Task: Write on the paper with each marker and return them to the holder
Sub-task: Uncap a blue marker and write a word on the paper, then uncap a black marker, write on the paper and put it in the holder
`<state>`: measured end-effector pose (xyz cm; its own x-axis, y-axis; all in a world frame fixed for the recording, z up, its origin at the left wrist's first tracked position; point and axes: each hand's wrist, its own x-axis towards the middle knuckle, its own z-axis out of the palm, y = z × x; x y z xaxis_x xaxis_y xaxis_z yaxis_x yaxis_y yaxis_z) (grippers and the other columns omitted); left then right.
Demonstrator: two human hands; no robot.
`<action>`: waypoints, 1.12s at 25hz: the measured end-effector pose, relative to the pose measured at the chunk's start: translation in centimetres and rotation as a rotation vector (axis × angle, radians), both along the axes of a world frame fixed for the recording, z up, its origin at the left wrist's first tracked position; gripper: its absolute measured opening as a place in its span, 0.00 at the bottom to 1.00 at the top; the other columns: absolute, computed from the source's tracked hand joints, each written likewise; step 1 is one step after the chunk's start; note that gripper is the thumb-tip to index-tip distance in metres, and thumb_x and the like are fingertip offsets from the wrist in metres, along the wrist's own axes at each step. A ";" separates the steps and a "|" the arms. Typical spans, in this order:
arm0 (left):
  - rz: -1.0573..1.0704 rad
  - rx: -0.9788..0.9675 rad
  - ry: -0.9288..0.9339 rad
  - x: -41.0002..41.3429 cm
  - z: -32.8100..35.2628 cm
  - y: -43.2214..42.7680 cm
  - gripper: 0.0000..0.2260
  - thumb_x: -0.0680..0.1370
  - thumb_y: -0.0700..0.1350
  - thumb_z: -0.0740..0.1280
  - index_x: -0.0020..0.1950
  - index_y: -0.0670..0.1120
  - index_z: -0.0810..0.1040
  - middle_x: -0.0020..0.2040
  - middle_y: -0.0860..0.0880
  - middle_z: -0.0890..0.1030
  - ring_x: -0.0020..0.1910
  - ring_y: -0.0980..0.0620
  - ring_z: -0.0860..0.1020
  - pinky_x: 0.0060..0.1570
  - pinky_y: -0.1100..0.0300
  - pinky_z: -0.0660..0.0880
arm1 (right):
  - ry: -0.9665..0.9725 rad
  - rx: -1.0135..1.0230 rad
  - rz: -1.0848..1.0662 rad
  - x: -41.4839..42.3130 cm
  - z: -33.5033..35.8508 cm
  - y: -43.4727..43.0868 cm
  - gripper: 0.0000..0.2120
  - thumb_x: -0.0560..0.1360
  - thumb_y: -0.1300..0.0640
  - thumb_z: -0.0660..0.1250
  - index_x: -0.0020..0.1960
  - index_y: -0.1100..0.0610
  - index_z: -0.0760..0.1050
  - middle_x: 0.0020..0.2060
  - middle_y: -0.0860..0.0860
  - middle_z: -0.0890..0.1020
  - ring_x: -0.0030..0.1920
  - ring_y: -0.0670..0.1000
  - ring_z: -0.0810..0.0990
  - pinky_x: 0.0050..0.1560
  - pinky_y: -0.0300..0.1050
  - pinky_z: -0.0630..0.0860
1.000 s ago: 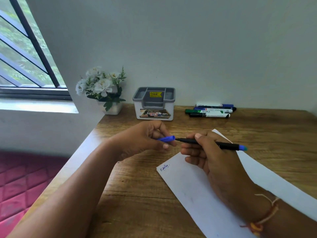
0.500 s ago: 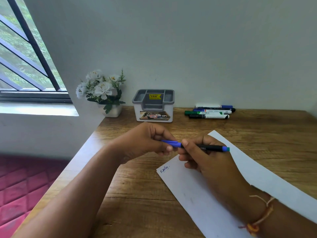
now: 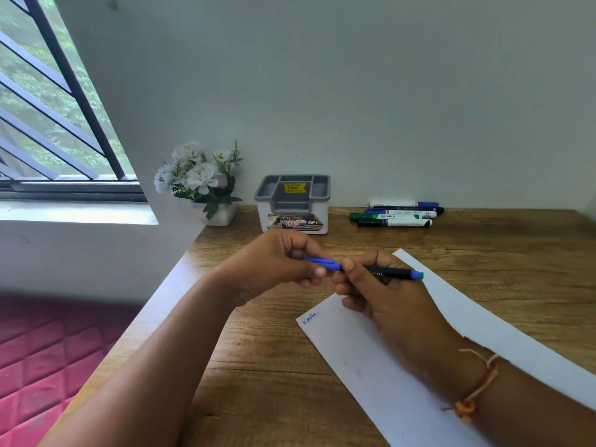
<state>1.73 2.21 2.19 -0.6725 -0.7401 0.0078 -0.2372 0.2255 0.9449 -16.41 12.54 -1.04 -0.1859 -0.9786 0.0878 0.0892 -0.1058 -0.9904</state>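
Observation:
My right hand (image 3: 383, 291) grips the black barrel of a thin blue marker (image 3: 392, 272), held level above the desk. My left hand (image 3: 277, 262) pinches the marker's blue cap (image 3: 322, 262), which sits on the barrel's left end. Below lies the white paper (image 3: 371, 366), with a small blue word written near its left corner. The grey and white holder (image 3: 293, 204) stands at the back of the desk; no marker shows in it. Several other markers (image 3: 396, 214) lie side by side to the holder's right, near the wall.
A white pot of white flowers (image 3: 203, 182) stands at the desk's back left corner, beside the holder. The wooden desk (image 3: 258, 366) ends on the left, with a pink mattress (image 3: 38, 366) below. A barred window is at the far left.
The cap was apart from the marker's tip a second ago. My hands came together and the cap now covers the tip.

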 end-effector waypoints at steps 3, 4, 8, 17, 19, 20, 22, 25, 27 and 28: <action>0.259 -0.075 0.183 0.8 0.7 -0.8 0.10 0.71 0.41 0.76 0.51 0.45 0.84 0.46 0.44 0.86 0.44 0.52 0.83 0.48 0.58 0.79 | -0.102 0.032 -0.024 0.4 0.1 -0.2 0.18 0.70 0.44 0.68 0.56 0.51 0.79 0.42 0.51 0.89 0.43 0.49 0.88 0.43 0.41 0.85; 0.390 -0.128 0.253 1.1 0.9 -1.1 0.09 0.71 0.43 0.76 0.51 0.46 0.85 0.45 0.46 0.86 0.44 0.53 0.82 0.49 0.57 0.78 | -0.103 0.037 -0.023 0.4 0.1 -0.2 0.18 0.72 0.43 0.67 0.57 0.50 0.78 0.42 0.51 0.89 0.43 0.49 0.88 0.43 0.41 0.85; 0.798 -0.277 0.458 1.2 1.7 -2.1 0.05 0.75 0.44 0.75 0.50 0.47 0.84 0.40 0.52 0.84 0.39 0.56 0.80 0.45 0.58 0.77 | -0.006 0.056 -0.012 0.6 -0.1 -0.2 0.13 0.80 0.46 0.62 0.58 0.52 0.78 0.43 0.52 0.88 0.46 0.50 0.88 0.47 0.43 0.85; 0.933 -0.430 0.228 -0.6 2.2 -4.8 0.05 0.78 0.48 0.72 0.45 0.56 0.78 0.42 0.53 0.83 0.46 0.49 0.83 0.55 0.45 0.80 | 0.056 0.047 0.010 0.8 -0.5 -0.3 0.13 0.82 0.46 0.60 0.58 0.51 0.78 0.45 0.53 0.87 0.47 0.50 0.87 0.49 0.46 0.85; 0.925 -0.395 0.194 -0.7 1.3 -5.8 0.06 0.77 0.47 0.73 0.48 0.55 0.78 0.43 0.53 0.83 0.47 0.50 0.83 0.55 0.45 0.80 | 0.068 0.047 0.013 0.8 -0.6 -0.3 0.13 0.82 0.46 0.60 0.58 0.52 0.78 0.45 0.52 0.87 0.46 0.49 0.87 0.50 0.46 0.85; 0.931 -0.388 0.172 -0.6 0.9 -6.2 0.07 0.76 0.47 0.74 0.49 0.54 0.78 0.43 0.53 0.83 0.47 0.51 0.83 0.55 0.46 0.80 | 0.075 0.042 0.015 0.8 -0.6 -0.2 0.13 0.83 0.46 0.60 0.58 0.52 0.78 0.45 0.52 0.87 0.46 0.49 0.87 0.49 0.45 0.85; 0.940 -0.390 0.109 -0.6 0.4 -6.9 0.07 0.76 0.47 0.74 0.49 0.54 0.77 0.45 0.53 0.83 0.48 0.51 0.82 0.54 0.47 0.80 | 0.084 0.032 0.018 0.8 -0.6 -0.2 0.13 0.83 0.47 0.60 0.59 0.52 0.78 0.44 0.52 0.87 0.46 0.49 0.87 0.48 0.43 0.85; 1.016 -0.449 0.011 -1.0 0.1 -6.6 0.19 0.74 0.53 0.75 0.60 0.49 0.75 0.54 0.51 0.78 0.50 0.53 0.77 0.53 0.53 0.77 | 0.092 0.024 0.015 0.8 -0.6 -0.3 0.13 0.83 0.47 0.60 0.59 0.52 0.77 0.45 0.52 0.87 0.46 0.49 0.87 0.47 0.42 0.85; 1.085 -0.703 -0.031 -1.7 0.0 -5.8 0.25 0.73 0.55 0.76 0.63 0.44 0.72 0.56 0.51 0.71 0.55 0.53 0.70 0.54 0.57 0.72 | 0.099 0.020 0.012 0.8 -0.7 -0.4 0.12 0.83 0.46 0.60 0.58 0.52 0.77 0.44 0.51 0.87 0.46 0.49 0.86 0.47 0.42 0.85; 1.029 -0.844 -0.031 -2.5 0.1 -5.2 0.23 0.74 0.53 0.75 0.62 0.44 0.73 0.56 0.50 0.71 0.55 0.53 0.70 0.54 0.58 0.71 | 0.097 0.019 0.006 0.9 -0.8 -0.4 0.12 0.83 0.46 0.60 0.57 0.51 0.77 0.44 0.51 0.87 0.45 0.48 0.86 0.46 0.41 0.84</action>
